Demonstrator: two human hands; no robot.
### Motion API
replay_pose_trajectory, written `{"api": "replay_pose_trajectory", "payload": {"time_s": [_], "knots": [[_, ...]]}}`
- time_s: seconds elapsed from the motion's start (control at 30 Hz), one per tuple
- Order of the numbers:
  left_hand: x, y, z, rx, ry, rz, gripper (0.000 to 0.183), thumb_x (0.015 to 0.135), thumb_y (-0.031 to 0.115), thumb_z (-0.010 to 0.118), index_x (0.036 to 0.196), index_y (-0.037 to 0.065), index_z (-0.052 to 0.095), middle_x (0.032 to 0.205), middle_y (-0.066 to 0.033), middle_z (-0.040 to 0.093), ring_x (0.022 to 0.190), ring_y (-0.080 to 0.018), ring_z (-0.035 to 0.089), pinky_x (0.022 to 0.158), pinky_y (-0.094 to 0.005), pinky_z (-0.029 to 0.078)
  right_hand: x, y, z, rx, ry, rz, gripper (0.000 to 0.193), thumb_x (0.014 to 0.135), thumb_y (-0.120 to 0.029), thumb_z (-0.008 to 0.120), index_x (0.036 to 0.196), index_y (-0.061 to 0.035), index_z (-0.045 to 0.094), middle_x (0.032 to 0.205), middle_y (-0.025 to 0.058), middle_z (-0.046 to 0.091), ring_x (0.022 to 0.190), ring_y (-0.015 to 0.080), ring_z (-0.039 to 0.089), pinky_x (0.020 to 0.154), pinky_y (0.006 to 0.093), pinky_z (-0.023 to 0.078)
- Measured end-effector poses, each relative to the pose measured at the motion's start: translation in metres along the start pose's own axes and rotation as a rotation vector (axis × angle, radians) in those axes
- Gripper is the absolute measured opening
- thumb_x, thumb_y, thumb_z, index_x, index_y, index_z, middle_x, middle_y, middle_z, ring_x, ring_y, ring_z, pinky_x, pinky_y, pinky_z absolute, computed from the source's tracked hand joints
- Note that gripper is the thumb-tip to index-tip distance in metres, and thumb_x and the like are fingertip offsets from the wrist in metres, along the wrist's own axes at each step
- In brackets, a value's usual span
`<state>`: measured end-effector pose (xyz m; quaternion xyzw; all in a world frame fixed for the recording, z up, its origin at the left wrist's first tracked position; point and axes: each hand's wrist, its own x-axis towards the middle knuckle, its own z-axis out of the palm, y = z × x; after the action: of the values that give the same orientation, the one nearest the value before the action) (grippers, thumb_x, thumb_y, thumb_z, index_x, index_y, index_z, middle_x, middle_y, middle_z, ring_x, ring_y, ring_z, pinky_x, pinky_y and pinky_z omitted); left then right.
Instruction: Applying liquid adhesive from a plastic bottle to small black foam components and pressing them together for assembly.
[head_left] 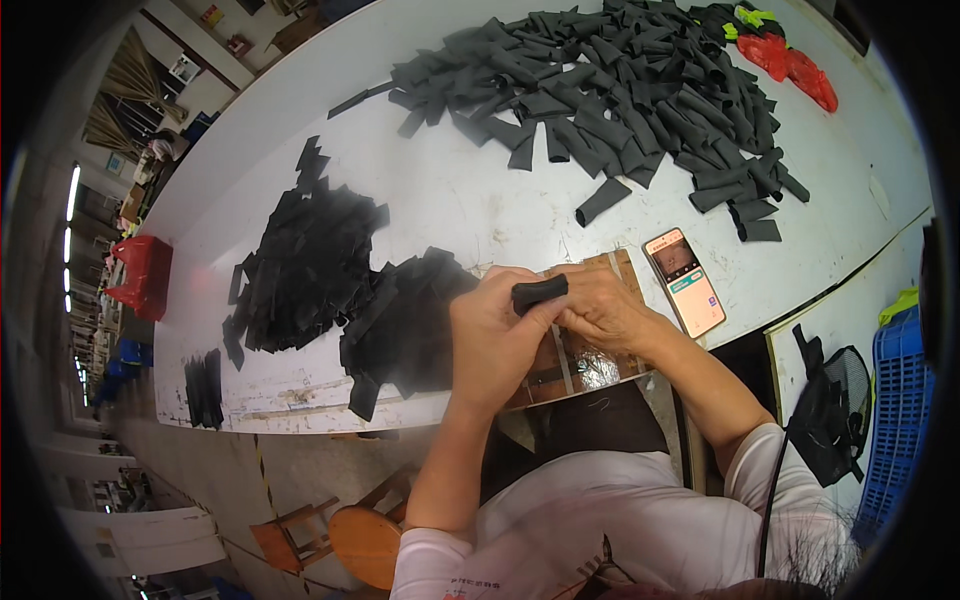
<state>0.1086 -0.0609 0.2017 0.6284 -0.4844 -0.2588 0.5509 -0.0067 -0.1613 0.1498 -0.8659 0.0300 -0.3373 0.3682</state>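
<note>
Plainly, from the head view, both of my hands are closed on one dark fabric piece [540, 291], which sits just above the near edge of the white worktop [440, 190]. My left grip [492, 325] is clamped on it, thumb along the near side; my right grip [605, 308] meets it at the right end, fingers curled in and partly hidden behind the piece, so I cannot tell how hard they press. The piece looks bent round into a short roll, its left end facing outward.

I judge it light and soft, with some spring: the sleeve-like pieces in the far heap [600, 95] keep a rounded mouth and do not slump flat. It seems hardly slippery and not fragile, so a firm pinch should do no harm, though squeezing the middle would likely flatten it. The edges near each end look the best place to take hold, with the thumb outside and the fingers supporting underneath.

Flat dark pieces lie in a left pile [310, 270] and a nearer pile [405, 325] beside my left wrist. Below my hands is a brown board [545, 385] with shiny strips; a phone [685, 283] lies to its right.
</note>
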Motion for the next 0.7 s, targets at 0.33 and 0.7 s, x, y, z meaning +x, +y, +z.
{"api": "replay_pose_trajectory", "payload": {"time_s": [0.33, 0.7], "knots": [[-0.005, -0.002, -0.001, 0.069, 0.003, 0.057, 0.012, 0.071, 0.002, 0.062, 0.080, -0.004, 0.058, 0.068, -0.0065, 0.058, 0.057, -0.0075, 0.052, 0.051, -0.0204, 0.041, 0.002, -0.008, -0.006, -0.082, -0.140, 0.129, 0.015, 0.080, -0.018, 0.052, 0.076, -0.0038, 0.054, 0.065, 0.0119, 0.054, 0.063, 0.0319, 0.053, 0.054, 0.0378, 0.041], [-0.017, -0.008, 0.002, -0.448, 0.240, 0.184, 0.012, 0.084, 0.006, 0.051, 0.093, -0.002, 0.055, 0.087, -0.0145, 0.060, 0.080, -0.0189, 0.057, 0.077, -0.0315, 0.045, 0.013, -0.021, -0.010, -0.078, -0.155, 0.201, 0.017, 0.080, -0.021, 0.054, 0.081, -0.0047, 0.057, 0.066, 0.0145, 0.055, 0.064, 0.0333, 0.053, 0.055, 0.0386, 0.041]]}}
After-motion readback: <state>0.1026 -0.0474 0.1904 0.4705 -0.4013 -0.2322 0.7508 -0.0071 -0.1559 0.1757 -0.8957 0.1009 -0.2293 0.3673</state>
